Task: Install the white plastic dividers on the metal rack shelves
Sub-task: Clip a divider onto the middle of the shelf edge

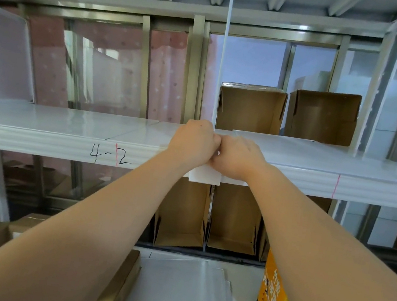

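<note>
Both at the shelf (65, 123) front edge, left hand (193, 141) and right hand (238, 157) touch knuckles, fingers curled tight around the foot of the white divider (224, 49), which stands upright, edge-on, between them.

White divider (224, 49); brown boxes (250, 111)

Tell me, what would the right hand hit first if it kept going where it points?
Likely the left hand, which touches the right hand at the white divider; depth is unclear.
</note>
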Motion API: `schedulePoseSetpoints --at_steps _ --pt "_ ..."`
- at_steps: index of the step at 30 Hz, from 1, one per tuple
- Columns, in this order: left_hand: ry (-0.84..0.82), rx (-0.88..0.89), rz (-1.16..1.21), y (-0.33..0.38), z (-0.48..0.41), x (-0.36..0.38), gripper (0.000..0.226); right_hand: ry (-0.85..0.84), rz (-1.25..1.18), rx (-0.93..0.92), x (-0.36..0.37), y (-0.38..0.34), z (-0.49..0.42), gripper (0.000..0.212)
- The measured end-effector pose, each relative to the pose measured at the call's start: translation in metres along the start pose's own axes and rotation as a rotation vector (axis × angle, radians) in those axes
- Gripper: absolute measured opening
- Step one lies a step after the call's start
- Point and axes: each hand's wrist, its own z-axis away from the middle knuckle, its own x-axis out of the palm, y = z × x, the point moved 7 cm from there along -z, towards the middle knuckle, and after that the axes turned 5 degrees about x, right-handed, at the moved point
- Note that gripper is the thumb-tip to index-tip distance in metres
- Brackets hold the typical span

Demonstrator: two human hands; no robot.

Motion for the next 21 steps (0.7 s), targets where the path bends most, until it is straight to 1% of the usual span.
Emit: schedulePoseSetpoints --at_steps 2,3,6,7,9,11,12,13,15,17,19,21 --pt "-0.007 -0.001 0.005 0.0 0.0 -0.001 0.031 0.014 -0.015 -0.001 0.001 0.001 -0.002 0.028" --pt "-0.01 -0.002 0.006 0.001 0.001 -0.001 0.031 0.022 -0.024 0.004 0.002 0.003 -0.004 0.037" --pt "-0.046 -0.019 0.026 -0.002 -0.001 0.001 0.025 0.039 -0.028 0.031 0.006 0.011 -0.01 0.078" --pt "-0.07 -0.02 0.036 -0.002 -0.002 0.001 0.026 0.043 -0.03 0.043 0.008 0.014 -0.012 0.087" --pt "-0.106 -0.009 0.05 -0.003 -0.002 0.001 0.03 0.052 -0.036 0.048 0.008 0.015 -0.014 0.095" --pt "-0.117 0.012 0.052 -0.003 -0.001 0.0 0.033 0.045 -0.047 0.056 0.008 0.016 -0.015 0.094" --pt "-0.115 0.022 0.05 -0.002 0.0 0.0 0.034 0.042 -0.054 0.062 0.008 0.016 -0.014 0.09" --pt "-0.111 0.024 0.051 -0.003 0.0 -0.001 0.035 0.03 -0.058 0.063 0.009 0.016 -0.014 0.081" --pt "-0.095 0.024 0.05 -0.003 0.002 -0.001 0.035 -0.011 -0.071 0.06 0.009 0.012 -0.011 0.056" --pt "-0.079 0.028 0.04 -0.003 0.003 -0.002 0.035 -0.041 -0.081 0.05 0.008 0.008 -0.008 0.041" --pt "-0.064 0.026 0.033 -0.003 0.003 -0.002 0.033 -0.043 -0.071 0.035 0.006 0.005 -0.006 0.038" --pt "-0.047 0.017 0.059 -0.005 0.003 -0.002 0.025 -0.04 -0.066 0.032 0.004 0.004 -0.005 0.038"
